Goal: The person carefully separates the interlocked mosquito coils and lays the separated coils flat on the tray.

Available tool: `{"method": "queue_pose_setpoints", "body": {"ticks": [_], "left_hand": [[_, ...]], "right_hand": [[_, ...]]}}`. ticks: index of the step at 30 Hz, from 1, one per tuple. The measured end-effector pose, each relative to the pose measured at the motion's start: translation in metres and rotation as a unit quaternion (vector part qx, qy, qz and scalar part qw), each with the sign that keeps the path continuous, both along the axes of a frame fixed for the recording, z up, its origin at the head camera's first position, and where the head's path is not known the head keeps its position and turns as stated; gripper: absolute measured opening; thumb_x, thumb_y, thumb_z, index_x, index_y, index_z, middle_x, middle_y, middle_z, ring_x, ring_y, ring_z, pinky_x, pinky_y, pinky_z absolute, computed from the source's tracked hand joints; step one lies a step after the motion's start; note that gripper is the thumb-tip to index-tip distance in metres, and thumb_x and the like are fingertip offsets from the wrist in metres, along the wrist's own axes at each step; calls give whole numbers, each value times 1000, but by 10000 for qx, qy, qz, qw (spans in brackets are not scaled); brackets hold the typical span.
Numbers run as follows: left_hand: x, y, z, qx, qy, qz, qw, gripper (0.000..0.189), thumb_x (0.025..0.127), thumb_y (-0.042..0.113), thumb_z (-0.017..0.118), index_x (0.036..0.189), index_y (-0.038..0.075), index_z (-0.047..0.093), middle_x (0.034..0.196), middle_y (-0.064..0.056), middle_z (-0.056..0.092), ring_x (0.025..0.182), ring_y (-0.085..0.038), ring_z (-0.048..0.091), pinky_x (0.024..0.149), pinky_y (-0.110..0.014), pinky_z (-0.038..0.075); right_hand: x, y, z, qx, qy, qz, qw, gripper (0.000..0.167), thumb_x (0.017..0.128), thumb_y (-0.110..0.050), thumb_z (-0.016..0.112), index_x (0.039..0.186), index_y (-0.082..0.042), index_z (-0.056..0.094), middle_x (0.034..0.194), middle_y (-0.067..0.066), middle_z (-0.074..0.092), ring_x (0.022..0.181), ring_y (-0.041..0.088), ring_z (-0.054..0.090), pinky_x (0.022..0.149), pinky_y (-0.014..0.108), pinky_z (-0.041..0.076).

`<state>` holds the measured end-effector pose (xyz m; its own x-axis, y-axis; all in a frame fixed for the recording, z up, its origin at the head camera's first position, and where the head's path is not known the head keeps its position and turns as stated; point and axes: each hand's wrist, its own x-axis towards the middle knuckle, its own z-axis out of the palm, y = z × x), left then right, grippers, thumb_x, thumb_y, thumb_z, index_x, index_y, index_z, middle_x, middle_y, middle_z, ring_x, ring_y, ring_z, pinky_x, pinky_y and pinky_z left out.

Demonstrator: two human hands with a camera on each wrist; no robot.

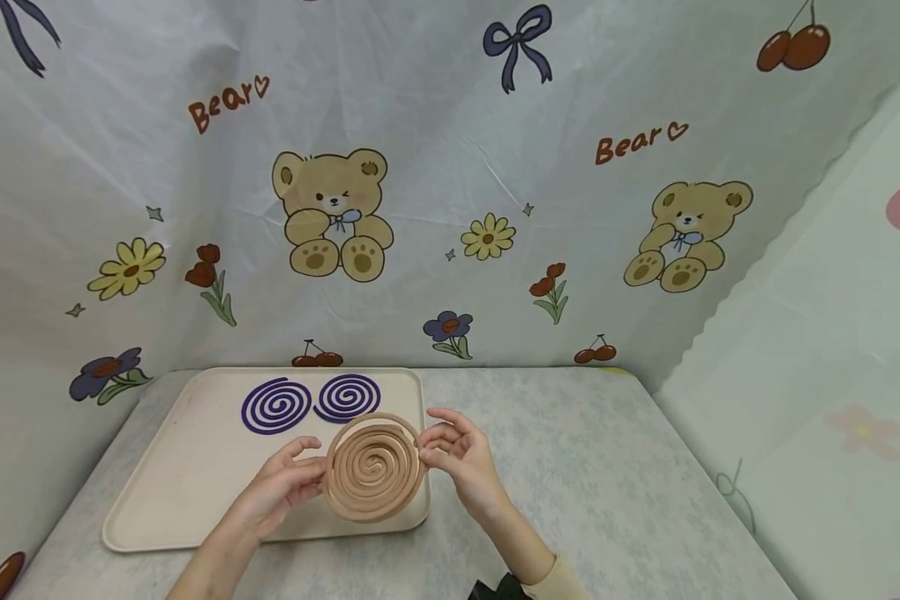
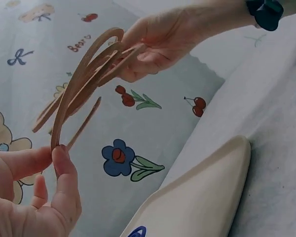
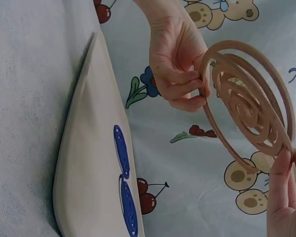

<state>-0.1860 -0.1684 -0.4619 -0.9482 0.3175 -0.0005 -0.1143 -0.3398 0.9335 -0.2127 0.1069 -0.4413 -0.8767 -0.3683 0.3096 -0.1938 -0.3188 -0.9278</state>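
Observation:
Both hands hold a brown mosquito coil up over the front right of the tray. My left hand pinches its left edge between thumb and fingertip, as the left wrist view shows at the hand. On the opposite edge, my right hand pinches the coil with its thumb and index finger. Seen from the side, the strands of the coil stand apart, the outer ring spread away from the inner spiral. Two purple coils, a left one and a right one, lie flat behind it.
A cream tray rests on the left part of the pale table. Behind the table hangs a cloth printed with bears and flowers. A thin cord hangs at the right side.

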Motion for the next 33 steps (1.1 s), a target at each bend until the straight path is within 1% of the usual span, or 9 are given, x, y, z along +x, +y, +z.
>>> {"method": "queue_pose_setpoints", "body": {"ticks": [3,6,9,14,19,22,25,30,33], "left_hand": [[3,6,5,-399,351,744,9958,26,90,-4,55,100,18,46,86,9,69,76,-1,65,69,-16,57],[5,11,12,-735,816,1597,9810,24,87,-4,61,97,14,48,85,9,69,75,-3,66,67,-20,59],[7,16,17,-736,1118,2046,9697,23,85,-6,62,96,8,48,85,7,69,74,-3,66,65,-20,59],[10,23,20,-829,1376,2516,9544,21,83,-9,64,93,1,49,83,7,70,71,-3,64,63,-18,58],[12,25,19,-1065,1622,2696,9432,20,81,-10,66,94,-9,50,83,6,70,70,-4,62,62,-18,57],[11,23,18,-1156,1366,2669,9470,20,82,-7,67,94,-5,51,83,8,70,71,-3,62,63,-17,57],[10,21,16,-1187,1095,2649,9506,20,83,-6,66,93,0,50,84,10,70,73,-2,62,66,-15,57],[9,20,13,-959,1390,2617,9502,18,84,-9,64,93,-2,49,87,9,70,77,-2,64,69,-14,57],[7,20,11,-513,1368,2503,9571,21,85,-10,61,89,5,47,87,8,70,79,-2,65,71,-14,56]], "right_hand": [[0,-1,1,118,-416,-125,9990,43,84,9,59,123,-9,51,87,-5,68,73,4,65,68,20,58],[-1,-2,3,160,-981,-234,9948,41,84,10,58,120,-9,52,83,-7,68,70,4,65,67,20,58],[0,-3,5,269,-1247,-344,9912,41,83,11,57,120,-5,51,80,-6,68,67,4,64,65,20,57],[2,-2,9,845,-1008,-438,9903,46,82,9,59,127,6,47,82,-3,65,68,6,65,65,22,58],[1,-2,10,1125,-954,-370,9884,46,82,9,59,127,7,48,84,1,64,69,6,64,64,22,58],[3,-2,8,1380,-405,-310,9891,46,83,9,61,127,7,47,89,15,64,72,6,63,65,25,60],[5,-3,6,1462,-168,-152,9890,47,84,8,61,129,7,46,91,17,61,74,5,62,67,25,60],[6,-2,4,1184,-710,156,9903,50,83,9,58,130,10,42,88,1,60,72,4,63,66,22,59],[5,-2,5,1155,-705,258,9905,53,83,9,57,133,8,41,89,-1,60,73,4,63,67,23,59]]}}
